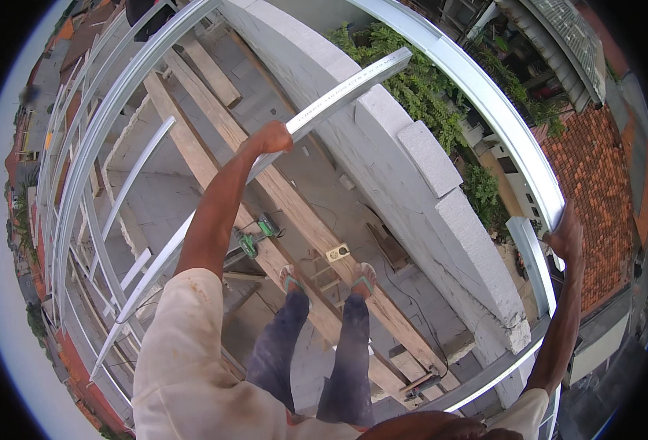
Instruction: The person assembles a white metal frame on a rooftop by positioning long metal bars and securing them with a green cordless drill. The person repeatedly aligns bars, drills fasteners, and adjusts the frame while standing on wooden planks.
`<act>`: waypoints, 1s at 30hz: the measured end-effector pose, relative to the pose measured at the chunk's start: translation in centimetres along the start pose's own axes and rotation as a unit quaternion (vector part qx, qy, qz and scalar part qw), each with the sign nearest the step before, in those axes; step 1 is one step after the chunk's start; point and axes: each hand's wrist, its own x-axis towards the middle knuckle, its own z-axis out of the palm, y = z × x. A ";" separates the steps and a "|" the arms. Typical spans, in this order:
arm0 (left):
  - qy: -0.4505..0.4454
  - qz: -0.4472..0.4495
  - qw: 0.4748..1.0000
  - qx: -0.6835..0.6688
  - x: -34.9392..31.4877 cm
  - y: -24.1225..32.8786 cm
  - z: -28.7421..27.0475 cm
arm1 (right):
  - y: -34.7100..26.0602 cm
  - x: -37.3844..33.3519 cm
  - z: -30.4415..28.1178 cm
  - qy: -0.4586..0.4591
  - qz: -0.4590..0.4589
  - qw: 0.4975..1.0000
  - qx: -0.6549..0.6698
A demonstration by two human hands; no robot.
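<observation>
Currently your left hand is closing around a long metal channel near its middle, while your right hand is gripping the curved steel frame member beside the block wall. The channel is running diagonally across your chest, its far end reaching over the wall; it is looking pale grey, thin-walled, with printed lettering. Judging it light but long and whippy, edges likely sharp; holding near mid-length is seeming best for balance
</observation>
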 end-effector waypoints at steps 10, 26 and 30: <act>-0.032 0.036 0.998 0.030 -3.8 -3.8 1.1 | -2.3 -2.1 -3.1 0.034 0.015 0.999 -0.026; 0.311 0.187 0.931 -0.029 -5.6 5.6 -0.1 | -3.5 -2.6 -0.1 0.097 -0.039 0.993 -0.060; 0.333 0.324 0.884 -0.043 -4.5 20.5 -0.7 | -4.0 -2.7 -1.0 0.113 -0.008 0.990 -0.089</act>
